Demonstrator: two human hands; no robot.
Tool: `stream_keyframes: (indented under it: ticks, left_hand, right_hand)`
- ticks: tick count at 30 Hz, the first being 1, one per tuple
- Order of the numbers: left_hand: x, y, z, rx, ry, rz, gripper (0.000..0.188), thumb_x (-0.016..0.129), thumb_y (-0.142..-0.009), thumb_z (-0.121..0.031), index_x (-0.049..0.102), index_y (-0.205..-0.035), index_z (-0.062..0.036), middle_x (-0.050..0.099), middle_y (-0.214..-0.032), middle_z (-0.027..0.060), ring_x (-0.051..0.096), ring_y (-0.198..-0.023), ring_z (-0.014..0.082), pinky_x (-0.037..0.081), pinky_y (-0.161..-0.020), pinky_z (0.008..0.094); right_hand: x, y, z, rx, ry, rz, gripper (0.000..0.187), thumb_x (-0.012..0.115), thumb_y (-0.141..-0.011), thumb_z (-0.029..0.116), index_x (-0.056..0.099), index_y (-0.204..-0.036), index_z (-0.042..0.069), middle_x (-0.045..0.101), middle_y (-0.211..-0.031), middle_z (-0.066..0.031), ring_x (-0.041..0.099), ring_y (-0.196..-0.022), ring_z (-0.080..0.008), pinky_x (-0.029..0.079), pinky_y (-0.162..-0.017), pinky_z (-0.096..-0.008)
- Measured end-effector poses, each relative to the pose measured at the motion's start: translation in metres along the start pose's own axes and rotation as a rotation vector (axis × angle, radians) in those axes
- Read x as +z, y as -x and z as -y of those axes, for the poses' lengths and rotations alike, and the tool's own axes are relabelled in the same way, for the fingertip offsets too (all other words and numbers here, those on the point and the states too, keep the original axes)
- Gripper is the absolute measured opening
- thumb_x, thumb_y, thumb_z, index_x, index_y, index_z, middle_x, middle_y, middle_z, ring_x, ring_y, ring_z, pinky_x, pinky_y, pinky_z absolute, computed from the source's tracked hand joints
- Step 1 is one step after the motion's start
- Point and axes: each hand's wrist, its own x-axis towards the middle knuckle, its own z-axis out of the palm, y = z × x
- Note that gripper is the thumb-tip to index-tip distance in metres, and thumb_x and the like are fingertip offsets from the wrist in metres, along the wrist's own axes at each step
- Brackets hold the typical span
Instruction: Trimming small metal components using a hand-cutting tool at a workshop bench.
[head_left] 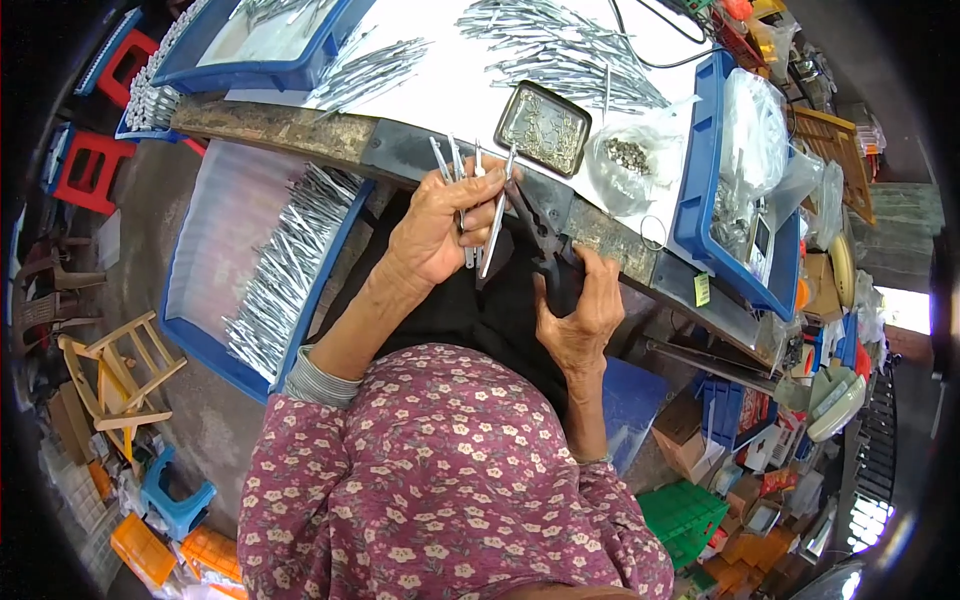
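My left hand (pixel 425 228) is closed around several slim grey metal strips (pixel 492 240) that fan out upward from the fingers. In my right hand (pixel 588 308) is a pair of dark pliers (pixel 541 236), its black handles held in the palm and fingers. The jaws of the pliers reach up beside the outermost strip, near my left fingertips; whether they grip it, I cannot tell. Just beyond the hands, a dark rectangular tray (pixel 507 113) of tiny metal parts lies on the table's edge. Beside it rests a clear plastic bag (pixel 612 190) with small brownish pieces inside.
Heaps of metal strips (pixel 560 50) cover part of the white tabletop. A blue crate (pixel 690 200) holding plastic bags stands at the right. On my left, below the table, is a large blue bin (pixel 225 225) with many strips. Stools and a small wooden chair (pixel 125 375) stand farther left.
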Motion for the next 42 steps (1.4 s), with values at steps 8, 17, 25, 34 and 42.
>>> stream_keyframes:
  ticks: [8, 17, 25, 34, 42]
  left_hand:
    - [-0.004, -0.003, 0.010, 0.070, -0.021, 0.031, 0.017, 0.051, -0.088, -0.008, 0.054, -0.100, 0.0040, 0.046, -0.062, -0.0035, 0.031, -0.046, 0.0009, 0.022, -0.037, 0.0160]
    - [0.012, -0.001, 0.021, 0.738, -0.883, -0.140, 0.010, 0.054, -0.087, -0.007, 0.050, -0.094, -0.0021, 0.048, -0.068, -0.0020, 0.040, -0.052, 0.0040, 0.031, -0.044, 0.0186]
    - [-0.004, -0.006, -0.001, 1.530, -1.734, 0.300, 0.012, 0.052, -0.075, -0.007, 0.048, -0.083, 0.0001, 0.050, -0.078, 0.0091, 0.051, -0.050, 0.0121, 0.041, -0.041, 0.0237]
    - [-0.029, 0.034, 0.008, 1.087, -1.428, 0.011, 0.020, 0.057, -0.074, -0.001, 0.047, -0.090, 0.0006, 0.054, -0.084, 0.0138, 0.058, -0.062, 0.0264, 0.047, -0.053, 0.0309]
    - [-0.107, 0.102, -0.052, 0.548, -0.289, -0.586, 0.011, 0.051, -0.084, -0.009, 0.049, -0.091, -0.0005, 0.063, -0.080, 0.0172, 0.048, -0.052, 0.0121, 0.038, -0.045, 0.0233]
  right_hand:
    - [0.007, 0.004, -0.002, 0.036, -0.065, 0.034, 0.046, 0.071, -0.062, 0.008, 0.049, -0.101, -0.002, 0.050, -0.082, -0.0167, 0.053, -0.071, -0.0340, 0.044, -0.060, -0.0381]
    - [-0.008, 0.003, 0.013, 0.495, -0.721, 0.350, 0.033, 0.070, -0.066, 0.014, 0.052, -0.090, 0.001, 0.048, -0.068, -0.0005, 0.042, -0.061, -0.0089, 0.035, -0.056, -0.0244]
    - [-0.022, 0.012, 0.010, 0.775, -1.157, 0.591, 0.030, 0.063, -0.058, 0.019, 0.054, -0.079, -0.001, 0.044, -0.064, 0.0025, 0.039, -0.057, -0.0068, 0.027, -0.052, -0.0207]
    - [-0.012, 0.022, 0.029, 0.857, -1.215, 0.698, 0.046, 0.067, -0.065, 0.029, 0.053, -0.095, -0.003, 0.047, -0.071, -0.0019, 0.041, -0.056, -0.0077, 0.029, -0.049, -0.0206]
    - [0.005, 0.018, 0.035, 0.768, -0.961, 0.912, 0.044, 0.068, -0.063, 0.033, 0.055, -0.090, 0.001, 0.047, -0.072, 0.0007, 0.042, -0.067, -0.0085, 0.033, -0.061, -0.0235]
